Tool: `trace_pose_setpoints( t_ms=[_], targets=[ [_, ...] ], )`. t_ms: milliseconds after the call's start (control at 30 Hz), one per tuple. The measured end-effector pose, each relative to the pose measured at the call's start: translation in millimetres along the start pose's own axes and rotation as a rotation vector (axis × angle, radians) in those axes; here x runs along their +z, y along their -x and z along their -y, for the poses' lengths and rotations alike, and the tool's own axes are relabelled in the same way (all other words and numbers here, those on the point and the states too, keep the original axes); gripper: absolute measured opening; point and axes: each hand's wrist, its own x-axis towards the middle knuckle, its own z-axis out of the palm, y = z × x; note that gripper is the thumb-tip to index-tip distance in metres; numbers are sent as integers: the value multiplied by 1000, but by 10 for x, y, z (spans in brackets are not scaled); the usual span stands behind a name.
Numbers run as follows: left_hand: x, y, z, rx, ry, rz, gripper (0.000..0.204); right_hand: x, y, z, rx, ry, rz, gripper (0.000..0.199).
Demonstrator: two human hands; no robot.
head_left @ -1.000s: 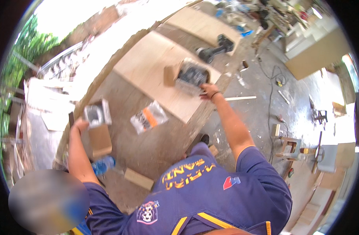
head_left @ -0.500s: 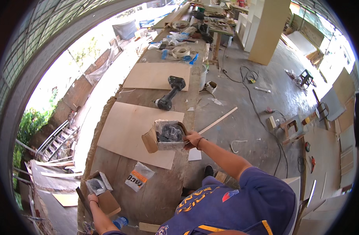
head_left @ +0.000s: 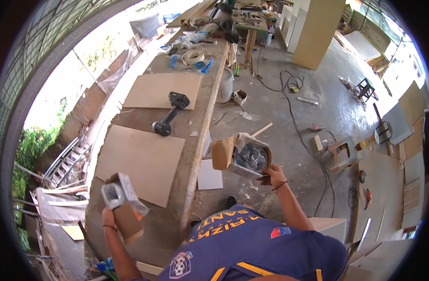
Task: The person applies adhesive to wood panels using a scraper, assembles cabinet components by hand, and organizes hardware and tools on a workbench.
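My right hand is closed on the near right corner of an open cardboard box, which hangs past the table's edge, above the floor. Inside it lie dark things in clear plastic wrap; their kind is hard to make out. At the left, my left hand grips a smaller open carton with its brown flap folded down toward me. Clear plastic shows in its opening. A clear bag with an orange label peeks out beside this carton, mostly hidden.
On the long wooden table lie two thin boards and a black cordless drill. Tape rolls and plastic bags sit farther off. A bucket, a black cable and a wooden stool are on the floor.
The larger box has moved right, from over the table to over the floor. My left hand has raised the smaller carton, which now covers most of the labelled bag. The view has shifted.
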Motion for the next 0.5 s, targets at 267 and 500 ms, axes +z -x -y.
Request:
trace_pose_setpoints(
  t_ms=[267,500],
  targets=[
    [2413,-62,-432,-296,336,387,25,-1103,68,140,-56,-127,-302,21],
    [4153,-525,-639,-255,133,445,16,-1587,-215,481,-89,-313,-465,22]
  ],
)
